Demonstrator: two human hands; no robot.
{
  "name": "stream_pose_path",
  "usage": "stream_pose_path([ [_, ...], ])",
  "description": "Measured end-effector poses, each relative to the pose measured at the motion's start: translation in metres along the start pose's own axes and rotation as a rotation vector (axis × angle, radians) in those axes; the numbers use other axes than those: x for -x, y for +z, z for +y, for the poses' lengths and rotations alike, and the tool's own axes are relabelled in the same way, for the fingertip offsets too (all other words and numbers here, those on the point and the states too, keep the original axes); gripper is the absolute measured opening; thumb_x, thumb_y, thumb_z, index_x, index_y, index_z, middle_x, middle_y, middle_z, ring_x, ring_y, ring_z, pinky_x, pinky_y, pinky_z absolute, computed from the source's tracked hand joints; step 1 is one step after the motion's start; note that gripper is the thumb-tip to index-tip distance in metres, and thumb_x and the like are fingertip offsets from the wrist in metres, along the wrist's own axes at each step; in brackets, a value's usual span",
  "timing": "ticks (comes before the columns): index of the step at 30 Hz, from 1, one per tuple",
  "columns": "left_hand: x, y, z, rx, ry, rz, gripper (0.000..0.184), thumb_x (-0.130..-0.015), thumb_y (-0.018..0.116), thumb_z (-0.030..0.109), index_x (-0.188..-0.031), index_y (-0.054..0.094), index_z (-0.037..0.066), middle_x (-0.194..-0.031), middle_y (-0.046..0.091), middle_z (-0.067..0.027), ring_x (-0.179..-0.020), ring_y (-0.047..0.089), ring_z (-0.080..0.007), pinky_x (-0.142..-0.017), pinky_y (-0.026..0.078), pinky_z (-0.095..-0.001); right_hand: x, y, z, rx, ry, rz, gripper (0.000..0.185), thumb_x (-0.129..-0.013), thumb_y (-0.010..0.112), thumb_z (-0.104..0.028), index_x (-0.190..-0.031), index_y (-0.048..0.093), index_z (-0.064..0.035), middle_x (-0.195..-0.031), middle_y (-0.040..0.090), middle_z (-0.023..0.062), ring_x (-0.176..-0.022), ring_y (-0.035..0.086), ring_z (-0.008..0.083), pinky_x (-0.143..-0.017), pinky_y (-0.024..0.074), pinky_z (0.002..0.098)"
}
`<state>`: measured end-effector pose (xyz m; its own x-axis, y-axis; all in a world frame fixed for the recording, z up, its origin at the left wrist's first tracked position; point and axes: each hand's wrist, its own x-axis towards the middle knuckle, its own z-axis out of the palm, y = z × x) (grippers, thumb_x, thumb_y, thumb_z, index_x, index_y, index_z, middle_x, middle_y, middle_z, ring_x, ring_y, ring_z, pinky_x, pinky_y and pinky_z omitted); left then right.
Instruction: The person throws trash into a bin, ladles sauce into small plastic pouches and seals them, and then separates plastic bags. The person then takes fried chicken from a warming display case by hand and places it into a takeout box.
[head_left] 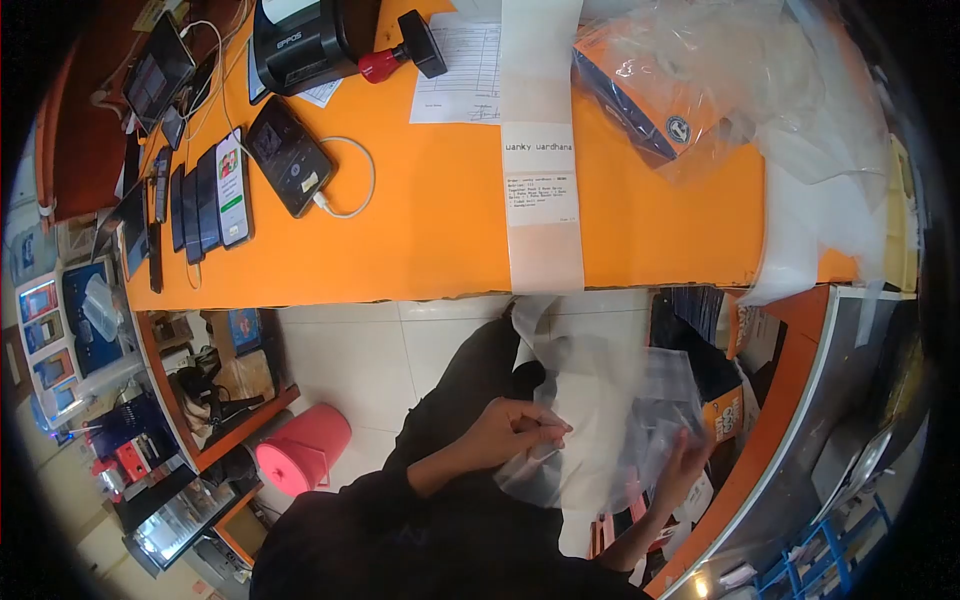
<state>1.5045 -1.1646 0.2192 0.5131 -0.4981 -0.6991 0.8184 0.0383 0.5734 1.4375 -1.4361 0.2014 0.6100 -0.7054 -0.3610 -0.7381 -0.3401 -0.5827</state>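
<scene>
In front of my lap, below the table edge, hangs a clear plastic bag (655,400), wrinkled and partly blurred. A pale area shows in its middle, and I cannot tell whether it lies inside or behind. My left hand (515,435) pinches the bag's left edge between thumb and fingers. My right hand (683,468) grips the bag's right side, its fingers partly seen along the plastic. Above the bag, a long white paper strip (543,240) with a printed receipt lies across the table to its front edge.
The orange table (400,250) carries several phones (233,190), a black handheld device (288,155), an EPPOS printer (305,45), a red-handled stamp (400,55) and a plastic-wrapped orange-and-blue box (640,95). A pink bucket (303,448) stands on the floor. Shelves flank my legs.
</scene>
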Motion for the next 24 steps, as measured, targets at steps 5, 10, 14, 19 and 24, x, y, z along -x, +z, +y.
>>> stream_pose_path([
  [5, -0.003, 0.008, -0.025, -0.297, 0.061, 0.067, 0.017, -0.085, 0.066, 0.015, -0.089, 0.064, -0.001, -0.075, 0.065, -0.0072, -0.065, 0.060, -0.0081, -0.053, 0.045, -0.0233, 0.035, 0.006, -0.032, 0.019, -0.220, -0.134, 0.028, -0.087, 0.058, -0.015, -0.112, 0.055, -0.0029, -0.104, 0.059, 0.0116, -0.095, 0.056, 0.0212, -0.085, 0.0431, 0.0323],
  [10, -0.007, 0.029, -0.047, -0.333, 0.364, 0.065, 0.022, -0.080, 0.071, 0.018, -0.083, 0.061, -0.001, -0.069, 0.062, -0.0059, -0.062, 0.058, -0.0077, -0.056, 0.046, -0.0251, 0.078, 0.045, -0.064, -0.168, -0.060, -0.670, 0.014, -0.079, 0.066, -0.006, -0.088, 0.060, 0.0018, -0.074, 0.062, 0.0076, -0.072, 0.059, 0.0130, -0.069, 0.0459, 0.0254],
  [14, 0.002, 0.017, -0.039, -0.366, 0.070, 0.018, 0.024, -0.076, 0.074, 0.019, -0.077, 0.059, 0.000, -0.067, 0.059, -0.0011, -0.065, 0.054, -0.0056, -0.058, 0.043, -0.0241, 0.085, 0.048, -0.054, -0.369, 0.092, -0.713, 0.011, -0.086, 0.062, -0.009, -0.082, 0.056, -0.0001, -0.072, 0.060, 0.0038, -0.070, 0.056, 0.0088, -0.066, 0.0444, 0.0233],
  [19, 0.007, 0.006, -0.032, -0.360, 0.130, 0.010, 0.027, -0.077, 0.074, 0.018, -0.068, 0.054, 0.003, -0.061, 0.049, 0.0021, -0.060, 0.045, -0.0043, -0.054, 0.036, -0.0237, 0.096, 0.054, -0.040, -0.837, 0.291, -0.705, 0.017, -0.092, 0.055, -0.017, -0.088, 0.051, -0.0007, -0.084, 0.060, 0.0061, -0.075, 0.056, 0.0102, -0.070, 0.0461, 0.0229],
  [24, 0.021, -0.002, -0.030, -0.020, 0.280, 0.004, 0.021, -0.085, 0.066, 0.012, -0.070, 0.053, 0.004, -0.075, 0.050, 0.0009, -0.071, 0.047, -0.0044, -0.060, 0.036, -0.0220, 0.104, 0.046, -0.073, -1.010, 0.249, -0.632, 0.010, -0.093, 0.052, -0.011, -0.096, 0.047, -0.0030, -0.092, 0.056, 0.0071, -0.079, 0.057, 0.0119, -0.074, 0.0463, 0.0230],
])
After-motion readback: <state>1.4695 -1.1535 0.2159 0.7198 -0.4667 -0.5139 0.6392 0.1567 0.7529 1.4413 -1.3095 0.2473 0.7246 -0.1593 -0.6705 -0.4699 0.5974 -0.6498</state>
